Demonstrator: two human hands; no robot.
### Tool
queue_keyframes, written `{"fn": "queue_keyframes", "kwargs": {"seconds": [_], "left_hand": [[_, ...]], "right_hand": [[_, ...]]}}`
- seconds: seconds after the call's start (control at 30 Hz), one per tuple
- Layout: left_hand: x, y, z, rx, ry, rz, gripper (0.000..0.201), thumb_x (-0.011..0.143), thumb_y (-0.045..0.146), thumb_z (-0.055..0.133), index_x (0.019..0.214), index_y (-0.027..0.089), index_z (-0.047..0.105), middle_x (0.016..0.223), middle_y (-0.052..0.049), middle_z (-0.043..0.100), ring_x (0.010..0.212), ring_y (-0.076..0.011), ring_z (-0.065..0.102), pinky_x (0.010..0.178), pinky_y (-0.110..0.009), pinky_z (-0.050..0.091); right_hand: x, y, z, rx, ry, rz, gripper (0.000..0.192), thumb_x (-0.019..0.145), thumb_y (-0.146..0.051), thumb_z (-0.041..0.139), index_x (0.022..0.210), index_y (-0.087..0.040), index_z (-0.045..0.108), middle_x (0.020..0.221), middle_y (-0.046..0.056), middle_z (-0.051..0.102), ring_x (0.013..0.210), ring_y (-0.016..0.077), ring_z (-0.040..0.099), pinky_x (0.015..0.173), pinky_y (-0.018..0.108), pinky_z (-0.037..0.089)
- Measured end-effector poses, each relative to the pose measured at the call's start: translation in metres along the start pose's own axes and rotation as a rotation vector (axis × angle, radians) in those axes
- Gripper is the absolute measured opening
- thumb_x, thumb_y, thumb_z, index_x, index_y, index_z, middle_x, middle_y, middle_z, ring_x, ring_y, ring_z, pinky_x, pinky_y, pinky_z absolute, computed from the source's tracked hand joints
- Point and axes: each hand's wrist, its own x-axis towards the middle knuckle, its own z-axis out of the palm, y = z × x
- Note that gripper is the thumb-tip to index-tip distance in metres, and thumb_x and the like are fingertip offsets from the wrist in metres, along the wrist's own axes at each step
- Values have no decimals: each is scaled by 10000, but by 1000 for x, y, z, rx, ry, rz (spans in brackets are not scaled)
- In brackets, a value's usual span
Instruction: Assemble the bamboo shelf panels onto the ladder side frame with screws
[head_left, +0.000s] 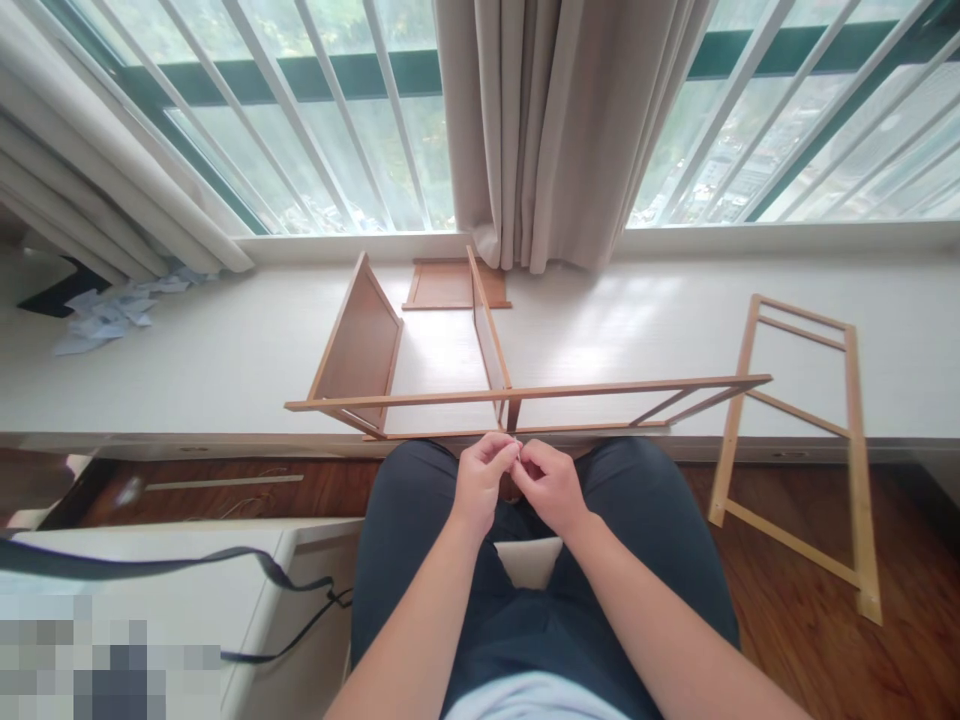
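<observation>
My left hand (pixel 481 482) and my right hand (pixel 551 485) meet in front of my lap, thumbs and fingers pinched together. Between the fingertips is a tiny pale, shiny piece (pixel 517 449), too small to name and mostly covered. Just beyond the hands, a partly assembled wooden frame (pixel 420 399) lies on the white window ledge, its long rails running left to right. Two brown panels stand up from it: a left panel (pixel 358 335) and a middle panel (pixel 489 325).
Behind the frame lies a flat wooden panel (pixel 442 284). A separate ladder-like wooden frame (pixel 856 450) leans against the ledge at right. Paper scraps (pixel 112 312) lie at the ledge's left. A black strap (pixel 247 556) crosses a white cabinet (pixel 187 590) at lower left.
</observation>
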Motion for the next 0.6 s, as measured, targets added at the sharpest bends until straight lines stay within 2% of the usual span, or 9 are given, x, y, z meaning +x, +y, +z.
{"fn": "queue_keyframes", "kwargs": {"seconds": [0.07,0.17,0.33,0.43,0.53,0.6], "left_hand": [[0,5,1,-52,23,-12,180,737,301,833,786,149,749,774,-14,675,708,-111,581,691,-216,476],[-1,13,6,-122,49,-21,192,722,296,847,812,148,763,758,-9,672,667,-88,558,657,-193,464],[-3,25,20,-251,34,-58,237,675,295,882,807,144,757,765,-15,672,665,-89,566,655,-198,480],[-2,29,25,-253,11,-65,250,692,322,875,821,145,755,752,-16,659,674,-99,571,654,-206,482],[1,33,18,-149,15,-38,296,764,424,812,868,152,760,835,-47,685,744,-133,598,644,-219,472],[2,35,4,36,57,8,346,817,488,738,923,159,766,921,-74,711,822,-167,620,651,-231,464]], "right_hand": [[-1,-5,-2,130,-22,60,165,950,-300,623,826,-198,659,653,-26,546,551,127,444,554,263,363],[-4,-11,-4,251,-22,102,175,972,-339,613,993,-200,717,794,17,669,618,149,541,588,269,427],[-3,-14,-4,312,30,129,171,967,-347,640,970,-212,745,884,42,723,742,184,638,676,286,495],[3,-17,-7,315,52,140,174,958,-360,657,964,-218,757,899,46,745,778,198,675,712,295,520],[12,-23,-11,302,55,170,192,948,-379,666,935,-218,770,845,41,757,742,202,691,706,298,529],[18,-26,-13,291,66,201,205,933,-392,678,904,-213,773,775,35,749,692,202,688,684,299,528]]}}
